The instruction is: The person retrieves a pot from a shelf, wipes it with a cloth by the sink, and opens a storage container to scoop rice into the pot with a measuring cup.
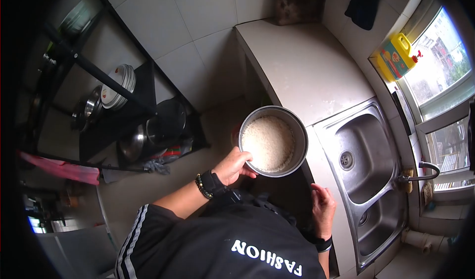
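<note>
A grey metal inner pot (303, 145) is tilted toward me, with white rice (269, 143) covering its bottom. My left hand (232, 166) grips the pot's near-left rim, thumb over the edge and fingers on the outside. A dark watch and a beaded bracelet are on that wrist. My right hand (324, 204) is beside the counter edge, left of the sink, with its fingers loosely bent and nothing in it. It does not touch the pot.
A steel double-bowl sink (354, 202) with a curved faucet (429, 172) is on my right. Behind it a yellow jug (396, 56) stands on the windowsill. The tiled counter (302, 66) extends ahead. On my left, a black rack (133, 81) holds plates (118, 86) and metal bowls.
</note>
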### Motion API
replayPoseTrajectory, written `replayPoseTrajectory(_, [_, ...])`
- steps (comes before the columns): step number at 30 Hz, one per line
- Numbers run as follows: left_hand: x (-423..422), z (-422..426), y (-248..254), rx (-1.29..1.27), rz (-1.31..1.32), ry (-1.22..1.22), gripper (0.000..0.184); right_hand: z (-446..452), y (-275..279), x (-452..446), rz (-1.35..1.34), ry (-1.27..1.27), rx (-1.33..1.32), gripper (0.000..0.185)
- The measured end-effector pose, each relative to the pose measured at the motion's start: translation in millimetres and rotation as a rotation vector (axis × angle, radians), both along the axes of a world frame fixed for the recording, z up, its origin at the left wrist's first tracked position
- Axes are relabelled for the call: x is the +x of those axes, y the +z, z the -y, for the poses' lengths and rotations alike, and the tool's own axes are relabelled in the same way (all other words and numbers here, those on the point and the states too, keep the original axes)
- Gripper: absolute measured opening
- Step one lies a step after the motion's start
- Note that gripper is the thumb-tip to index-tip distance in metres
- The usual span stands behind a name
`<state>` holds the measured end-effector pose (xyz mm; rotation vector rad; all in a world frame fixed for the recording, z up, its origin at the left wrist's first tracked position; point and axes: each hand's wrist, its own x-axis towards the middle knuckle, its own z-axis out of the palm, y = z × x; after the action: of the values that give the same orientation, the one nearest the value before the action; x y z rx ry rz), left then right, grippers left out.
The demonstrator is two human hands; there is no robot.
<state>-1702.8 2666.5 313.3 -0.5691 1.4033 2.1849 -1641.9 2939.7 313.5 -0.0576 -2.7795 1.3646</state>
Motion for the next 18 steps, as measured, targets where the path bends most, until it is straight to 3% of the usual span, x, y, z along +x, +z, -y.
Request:
replayPoseTrajectory(12, [58, 8, -16, -0.069, -0.013, 0.182, 0.014, -1, -5, 11, 0.117, 0.270, -0.023, 0.016])
replayPoseTrajectory(16, [91, 15, -16, -0.077, 0.048, 0.317, 0.017, -1, -33, 19, 0.177, 0.435, 0.039, 0.019])
replayPoseTrajectory(18, [114, 22, -23, -0.048, 0.097, 0.399, 0.028, 8, -44, 24, 0.192, 0.478, -0.031, 0.018])
